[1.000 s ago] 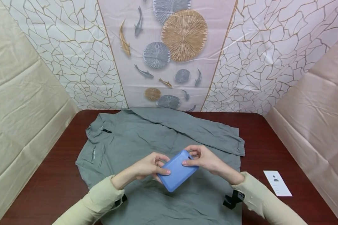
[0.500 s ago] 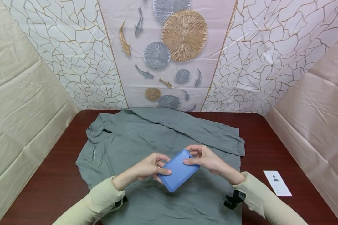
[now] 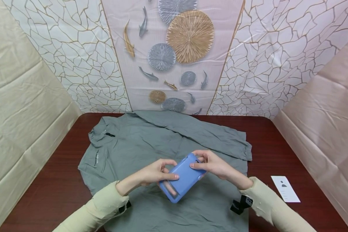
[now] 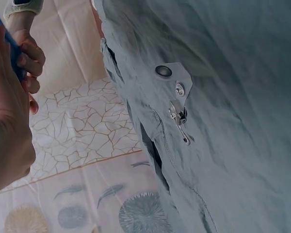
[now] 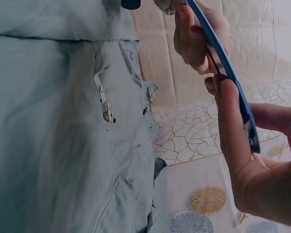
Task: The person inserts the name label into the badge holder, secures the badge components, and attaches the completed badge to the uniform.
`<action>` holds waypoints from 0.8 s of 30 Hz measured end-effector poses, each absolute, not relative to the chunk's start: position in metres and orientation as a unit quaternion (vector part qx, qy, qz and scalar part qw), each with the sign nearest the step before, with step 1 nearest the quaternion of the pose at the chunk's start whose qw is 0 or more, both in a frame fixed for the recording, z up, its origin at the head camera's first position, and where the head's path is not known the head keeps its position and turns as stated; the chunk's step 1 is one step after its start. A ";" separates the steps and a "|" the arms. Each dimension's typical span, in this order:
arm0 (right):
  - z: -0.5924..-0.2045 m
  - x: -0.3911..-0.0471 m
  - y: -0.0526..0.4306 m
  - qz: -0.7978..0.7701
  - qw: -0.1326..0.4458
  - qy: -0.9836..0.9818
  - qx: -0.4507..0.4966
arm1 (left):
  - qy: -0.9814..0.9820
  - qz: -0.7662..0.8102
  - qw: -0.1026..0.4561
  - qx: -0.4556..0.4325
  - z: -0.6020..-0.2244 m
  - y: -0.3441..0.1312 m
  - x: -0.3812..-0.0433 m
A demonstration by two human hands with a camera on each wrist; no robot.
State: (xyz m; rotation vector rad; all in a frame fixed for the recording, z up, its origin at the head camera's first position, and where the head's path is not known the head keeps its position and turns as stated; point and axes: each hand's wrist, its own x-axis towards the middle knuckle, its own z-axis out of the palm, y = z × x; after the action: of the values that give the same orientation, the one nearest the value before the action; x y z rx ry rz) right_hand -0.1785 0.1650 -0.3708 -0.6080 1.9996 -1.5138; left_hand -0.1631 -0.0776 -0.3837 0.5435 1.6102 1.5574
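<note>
A blue card holder (image 3: pixel 188 175) is held tilted over the grey-green jacket (image 3: pixel 162 141). My left hand (image 3: pixel 158 172) grips its left side, thumb on the front face and fingers behind. The right hand (image 3: pixel 211 164) pinches its upper right end, thumb in front. At the holder's lower left end a slot-like opening shows a finger behind it. In the left wrist view the holder (image 4: pixel 14 53) is partly cut off at the edge. The right wrist view shows the holder (image 5: pixel 235 80) edge-on between both hands.
A white card (image 3: pixel 285 189) with a person icon lies on the dark red table (image 3: pixel 266 141) at the right. A metal clip with a snap strap (image 4: pixel 179 104) appears against the jacket. Beige cloth walls (image 3: pixel 29 96) border the sides, with a patterned backdrop behind.
The holder's lower left end, plain blue before, now shows an opening with a finger visible through it, and that end extends slightly lower. Both hands have shifted only slightly.
</note>
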 end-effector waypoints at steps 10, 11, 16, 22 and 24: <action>-0.372 -0.178 0.165 -0.548 0.235 0.776 -0.204 | 0.600 0.616 0.453 0.235 -0.380 -0.081 -0.165; -0.371 -0.179 0.165 -0.548 0.232 0.778 -0.203 | 0.597 0.618 0.454 0.237 -0.379 -0.081 -0.165; -0.371 -0.179 0.166 -0.543 0.220 0.786 -0.198 | 0.587 0.625 0.458 0.235 -0.378 -0.080 -0.165; -0.371 -0.179 0.169 -0.548 0.214 0.785 -0.197 | 0.587 0.624 0.456 0.240 -0.379 -0.080 -0.165; -0.370 -0.178 0.169 -0.552 0.214 0.782 -0.196 | 0.586 0.625 0.456 0.241 -0.380 -0.080 -0.165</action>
State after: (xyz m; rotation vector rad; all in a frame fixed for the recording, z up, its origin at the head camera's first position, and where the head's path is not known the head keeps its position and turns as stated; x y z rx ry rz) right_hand -0.1783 0.1692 -0.3703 -0.5449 2.1695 -1.5310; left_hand -0.1645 -0.0803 -0.3797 0.5939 1.4463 1.5403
